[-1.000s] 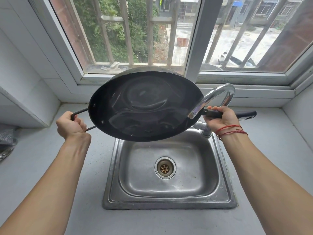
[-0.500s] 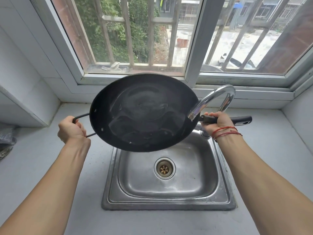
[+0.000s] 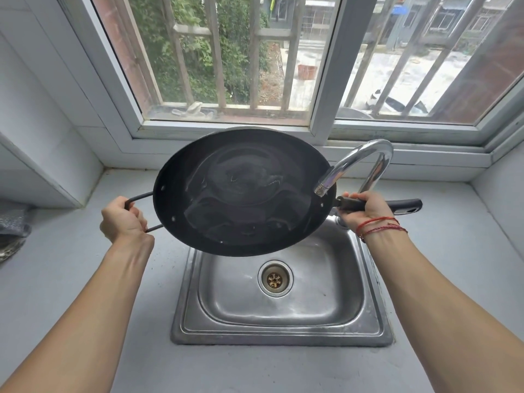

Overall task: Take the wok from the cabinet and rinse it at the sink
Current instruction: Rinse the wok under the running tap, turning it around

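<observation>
Over the last second the wok (image 3: 243, 194) had come down from window-sill height to hang just above the sink (image 3: 280, 333), its mouth still tipped toward the person and a shallow pool of water shifting across the dark inside, which suggested the rinse was at the swirling stage with pouring out yet to come. The left hand (image 3: 122, 219) had its fingers curled tight round the wire loop handle (image 3: 139, 198), and the right hand (image 3: 365, 208) was wrapped round the long black handle (image 3: 405, 205), just under the faucet (image 3: 360, 157), both forearms reaching forward.
</observation>
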